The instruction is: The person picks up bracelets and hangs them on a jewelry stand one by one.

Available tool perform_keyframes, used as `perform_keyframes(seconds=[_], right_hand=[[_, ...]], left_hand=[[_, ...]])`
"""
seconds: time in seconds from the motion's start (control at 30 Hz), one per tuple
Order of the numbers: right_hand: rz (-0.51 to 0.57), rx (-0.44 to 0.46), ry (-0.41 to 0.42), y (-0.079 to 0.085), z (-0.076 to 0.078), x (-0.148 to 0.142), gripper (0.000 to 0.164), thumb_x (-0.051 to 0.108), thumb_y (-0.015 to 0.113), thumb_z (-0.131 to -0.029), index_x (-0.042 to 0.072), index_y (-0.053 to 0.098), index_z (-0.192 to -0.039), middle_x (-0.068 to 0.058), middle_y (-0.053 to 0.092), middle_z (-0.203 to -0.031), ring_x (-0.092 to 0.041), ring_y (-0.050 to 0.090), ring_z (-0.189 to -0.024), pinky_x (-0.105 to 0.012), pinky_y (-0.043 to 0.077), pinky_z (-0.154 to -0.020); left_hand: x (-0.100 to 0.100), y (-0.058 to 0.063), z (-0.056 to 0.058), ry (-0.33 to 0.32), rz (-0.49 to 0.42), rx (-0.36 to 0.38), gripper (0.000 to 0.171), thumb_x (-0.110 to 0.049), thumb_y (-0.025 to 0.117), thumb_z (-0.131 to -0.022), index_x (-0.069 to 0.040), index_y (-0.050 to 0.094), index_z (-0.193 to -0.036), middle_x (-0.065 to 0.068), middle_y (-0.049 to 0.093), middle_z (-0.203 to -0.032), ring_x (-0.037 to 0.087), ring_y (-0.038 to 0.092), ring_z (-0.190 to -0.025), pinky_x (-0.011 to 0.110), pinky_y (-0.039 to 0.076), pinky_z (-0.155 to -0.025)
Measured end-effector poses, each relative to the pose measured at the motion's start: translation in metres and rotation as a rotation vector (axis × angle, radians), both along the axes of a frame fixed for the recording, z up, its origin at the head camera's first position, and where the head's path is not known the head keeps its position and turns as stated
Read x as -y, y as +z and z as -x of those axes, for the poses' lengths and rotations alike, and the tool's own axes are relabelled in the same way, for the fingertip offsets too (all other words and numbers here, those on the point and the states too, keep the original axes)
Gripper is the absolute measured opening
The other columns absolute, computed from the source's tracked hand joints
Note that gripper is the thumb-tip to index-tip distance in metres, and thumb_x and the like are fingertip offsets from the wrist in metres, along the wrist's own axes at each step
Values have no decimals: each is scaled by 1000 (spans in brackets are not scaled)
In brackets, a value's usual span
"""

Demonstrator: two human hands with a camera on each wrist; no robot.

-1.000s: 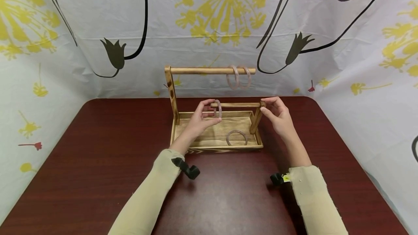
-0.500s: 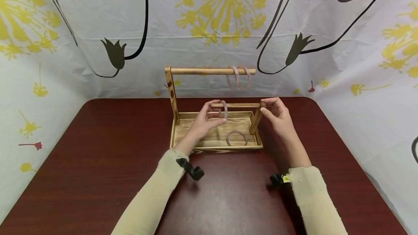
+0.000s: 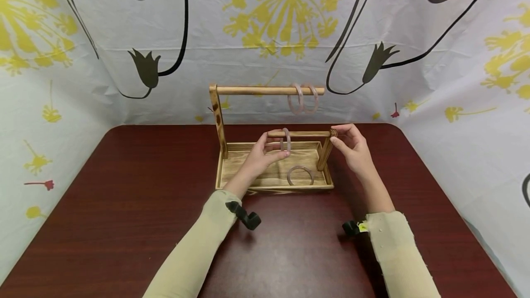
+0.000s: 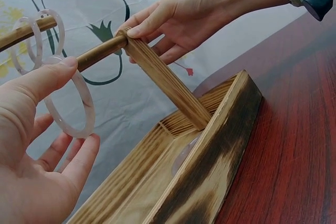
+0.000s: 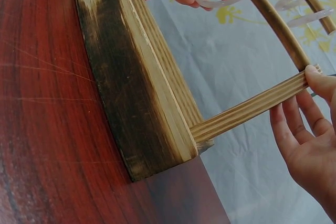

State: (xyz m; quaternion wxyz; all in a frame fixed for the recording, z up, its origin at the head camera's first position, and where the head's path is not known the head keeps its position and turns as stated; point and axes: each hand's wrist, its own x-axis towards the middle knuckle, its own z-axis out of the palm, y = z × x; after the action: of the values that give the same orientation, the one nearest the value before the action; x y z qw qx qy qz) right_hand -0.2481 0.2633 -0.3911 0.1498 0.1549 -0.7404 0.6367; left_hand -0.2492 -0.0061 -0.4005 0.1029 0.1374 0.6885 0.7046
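Note:
My left hand (image 3: 256,159) pinches a pale translucent bangle (image 3: 288,141) between thumb and fingertips. That bangle is around the lower rod (image 3: 308,134) of a wooden stand, near the rod's free left end. At the rod's other end, my right hand (image 3: 355,151) grips the top of the short post (image 3: 325,153), thumb on the near side. In the left wrist view, the thumb hides part of the held bangle (image 4: 90,103). Another bangle (image 3: 289,176) lies in the stand's tray (image 3: 285,187), towards its right side.
Two pale bangles (image 3: 301,100) hang on the higher rod (image 3: 252,90), near its free right end. A tall post (image 3: 218,121) bears that rod on the left. The stand sits on a dark red table (image 3: 165,164), before a patterned cloth (image 3: 265,65).
My left hand has moved to the right, carrying the bangle along the lower rod away from its free end. The right hand has stayed on the post.

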Motion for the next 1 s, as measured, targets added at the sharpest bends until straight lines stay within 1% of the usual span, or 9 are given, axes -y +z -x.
perform_keyframes(seconds=[0.13,0.27,0.4,0.53,0.63,0.77,0.9,1.0], right_hand=[[-2,4,-1,0,-1,0,22,-5,60,-95,-2,57,-117,15,63,-111,-2,58,-102,-13,50,-83],[-5,3,5,1,-1,0,22,-4,60,-96,0,57,-117,15,63,-112,-1,58,-102,-13,50,-83],[-1,-2,15,1,-1,0,22,-4,59,-96,1,58,-117,15,63,-112,-1,58,-103,-13,49,-84],[0,-1,13,0,-1,0,23,-4,60,-96,3,58,-117,15,63,-112,-1,58,-102,-13,49,-83],[5,2,8,0,-1,-1,23,-5,60,-95,4,59,-116,16,63,-112,-1,58,-102,-13,50,-82],[0,2,9,-1,0,-1,22,-4,60,-96,5,59,-116,15,63,-113,-1,58,-103,-13,50,-83],[-1,8,8,-1,0,0,22,-4,59,-96,5,59,-116,15,63,-113,-2,58,-103,-13,50,-84],[2,13,0,0,0,1,22,-5,59,-96,4,59,-116,15,63,-112,-2,58,-103,-13,50,-83]], left_hand=[[0,0,-1,3,0,8,59,-5,71,-90,-8,43,-142,25,46,-145,36,50,-134,42,49,-106],[0,-1,-1,-4,-6,12,60,-4,71,-90,-5,41,-142,22,48,-146,37,50,-135,42,49,-107],[0,-3,-1,0,6,28,73,-5,71,-90,-3,31,-151,18,48,-148,35,50,-136,44,46,-111],[1,-4,-1,3,14,40,82,-5,71,-90,-3,22,-156,16,48,-149,35,49,-137,45,44,-112],[1,-4,-2,-1,4,32,74,-4,70,-90,0,30,-152,17,49,-148,36,50,-136,43,46,-110],[1,-4,-2,-3,7,29,60,-4,70,-90,1,42,-144,18,50,-145,36,50,-135,40,49,-108],[3,-6,-2,0,35,30,56,-6,71,-91,-2,48,-141,16,52,-143,34,52,-134,38,50,-106],[3,-6,-3,-2,33,28,53,-7,71,-91,-3,51,-139,16,53,-142,33,53,-132,37,52,-104]])
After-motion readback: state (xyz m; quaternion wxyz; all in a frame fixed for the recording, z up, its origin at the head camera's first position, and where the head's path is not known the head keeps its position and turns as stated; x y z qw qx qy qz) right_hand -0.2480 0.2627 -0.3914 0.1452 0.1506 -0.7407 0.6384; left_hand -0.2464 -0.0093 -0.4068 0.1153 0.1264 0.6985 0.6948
